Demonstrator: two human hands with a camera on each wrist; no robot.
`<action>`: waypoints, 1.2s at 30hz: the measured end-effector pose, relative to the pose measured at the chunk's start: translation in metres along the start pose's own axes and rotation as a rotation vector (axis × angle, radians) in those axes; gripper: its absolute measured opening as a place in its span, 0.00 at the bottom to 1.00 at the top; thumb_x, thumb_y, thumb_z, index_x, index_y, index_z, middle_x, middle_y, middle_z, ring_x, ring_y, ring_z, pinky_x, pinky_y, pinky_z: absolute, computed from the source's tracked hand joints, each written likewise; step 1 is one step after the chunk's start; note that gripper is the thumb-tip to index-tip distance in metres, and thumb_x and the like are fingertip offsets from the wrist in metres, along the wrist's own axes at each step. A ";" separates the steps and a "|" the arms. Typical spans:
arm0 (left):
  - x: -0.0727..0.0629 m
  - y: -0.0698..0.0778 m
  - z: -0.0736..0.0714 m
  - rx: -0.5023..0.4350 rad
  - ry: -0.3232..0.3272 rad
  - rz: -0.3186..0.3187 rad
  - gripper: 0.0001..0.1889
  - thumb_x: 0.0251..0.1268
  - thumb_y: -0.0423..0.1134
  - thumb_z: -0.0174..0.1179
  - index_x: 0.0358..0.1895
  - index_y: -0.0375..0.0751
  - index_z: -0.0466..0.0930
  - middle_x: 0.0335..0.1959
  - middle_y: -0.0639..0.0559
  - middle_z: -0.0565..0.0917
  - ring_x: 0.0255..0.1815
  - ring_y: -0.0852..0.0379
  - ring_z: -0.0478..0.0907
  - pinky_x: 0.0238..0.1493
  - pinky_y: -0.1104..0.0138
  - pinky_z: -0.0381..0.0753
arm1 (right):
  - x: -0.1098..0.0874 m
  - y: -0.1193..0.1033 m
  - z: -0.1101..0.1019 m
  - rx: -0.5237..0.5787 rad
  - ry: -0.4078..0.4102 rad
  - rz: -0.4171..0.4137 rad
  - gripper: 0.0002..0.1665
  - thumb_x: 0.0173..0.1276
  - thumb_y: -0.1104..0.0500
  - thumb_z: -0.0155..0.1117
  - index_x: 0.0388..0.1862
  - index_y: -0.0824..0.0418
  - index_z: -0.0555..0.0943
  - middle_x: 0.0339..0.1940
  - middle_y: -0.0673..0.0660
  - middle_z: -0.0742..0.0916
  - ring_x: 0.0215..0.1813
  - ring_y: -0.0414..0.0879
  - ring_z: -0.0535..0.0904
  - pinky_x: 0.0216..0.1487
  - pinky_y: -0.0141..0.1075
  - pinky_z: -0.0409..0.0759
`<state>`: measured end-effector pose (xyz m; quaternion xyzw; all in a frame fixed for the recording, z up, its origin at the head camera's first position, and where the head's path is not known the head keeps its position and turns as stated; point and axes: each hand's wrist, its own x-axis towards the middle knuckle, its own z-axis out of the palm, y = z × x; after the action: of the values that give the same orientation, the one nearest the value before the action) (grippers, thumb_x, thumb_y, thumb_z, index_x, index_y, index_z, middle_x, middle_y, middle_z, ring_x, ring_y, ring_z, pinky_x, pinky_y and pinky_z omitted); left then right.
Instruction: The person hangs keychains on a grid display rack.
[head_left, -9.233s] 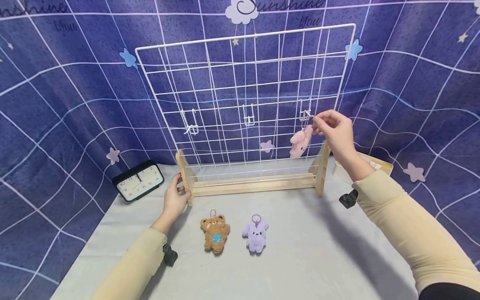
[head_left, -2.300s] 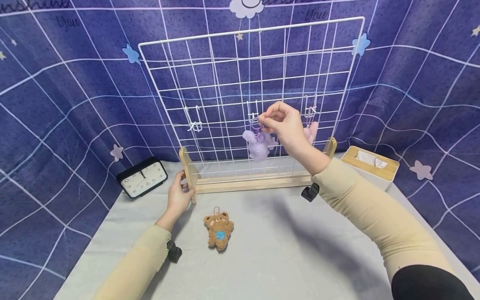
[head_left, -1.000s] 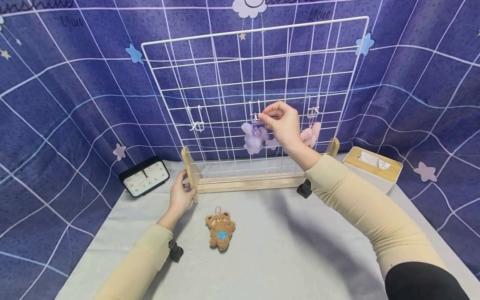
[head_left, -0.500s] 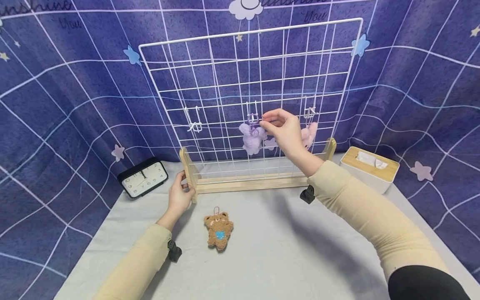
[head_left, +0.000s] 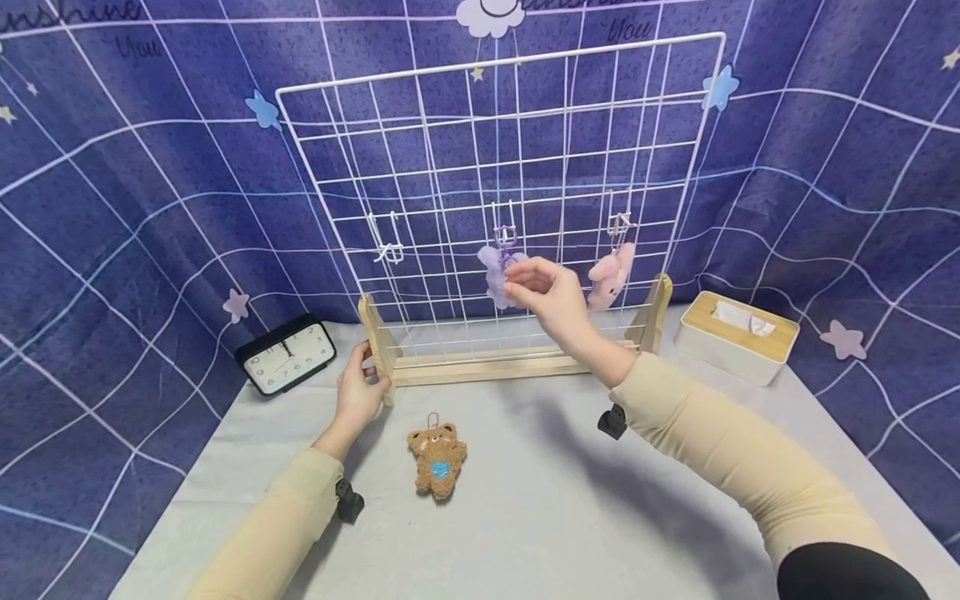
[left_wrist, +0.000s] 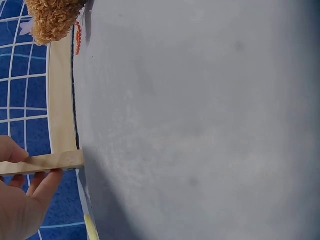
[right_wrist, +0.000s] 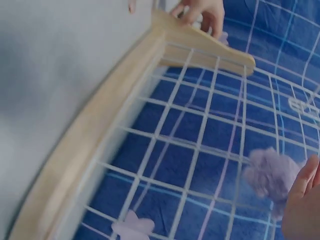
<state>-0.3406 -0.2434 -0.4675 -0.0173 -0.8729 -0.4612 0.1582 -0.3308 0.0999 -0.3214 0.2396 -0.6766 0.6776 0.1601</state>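
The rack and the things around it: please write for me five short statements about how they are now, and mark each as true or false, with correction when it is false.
1. The brown bear toy lies on the table. True.
2. The left hand grips a wooden end support of the rack. True.
3. The pink toy hangs from the middle hook. False: it hangs from the right hook; the purple toy is at the middle one.
4. The left hook carries no toy. True.
5. The clock stands beside the tissue box. False: they are on opposite sides of the rack, the clock on the left.
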 end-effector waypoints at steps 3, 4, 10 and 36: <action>0.001 0.000 0.000 -0.005 0.000 -0.003 0.38 0.59 0.22 0.58 0.76 0.40 0.62 0.72 0.36 0.70 0.59 0.35 0.79 0.54 0.48 0.86 | -0.009 0.009 0.007 0.007 -0.060 0.030 0.14 0.65 0.71 0.70 0.49 0.75 0.83 0.42 0.68 0.89 0.35 0.44 0.86 0.40 0.39 0.90; 0.001 0.000 0.000 -0.005 0.001 -0.003 0.38 0.59 0.22 0.58 0.76 0.40 0.62 0.72 0.37 0.70 0.59 0.35 0.79 0.54 0.48 0.86 | -0.012 0.013 0.010 0.011 -0.082 0.041 0.14 0.65 0.71 0.70 0.49 0.74 0.83 0.43 0.70 0.88 0.36 0.45 0.86 0.41 0.40 0.90; 0.000 0.001 -0.001 -0.004 0.005 0.007 0.38 0.58 0.21 0.58 0.75 0.38 0.63 0.71 0.35 0.70 0.58 0.34 0.80 0.55 0.48 0.86 | -0.027 0.033 0.024 -0.005 -0.196 0.110 0.13 0.66 0.71 0.69 0.49 0.73 0.84 0.43 0.67 0.89 0.39 0.46 0.87 0.43 0.43 0.90; 0.001 0.000 0.001 0.001 0.010 0.012 0.38 0.56 0.21 0.58 0.75 0.38 0.63 0.70 0.35 0.71 0.57 0.34 0.80 0.54 0.48 0.86 | -0.066 0.098 0.082 -0.197 -0.518 0.357 0.15 0.63 0.67 0.74 0.49 0.69 0.87 0.41 0.59 0.91 0.40 0.44 0.87 0.41 0.32 0.89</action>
<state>-0.3417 -0.2422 -0.4677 -0.0201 -0.8721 -0.4601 0.1650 -0.3198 0.0219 -0.4418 0.2649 -0.7886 0.5426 -0.1164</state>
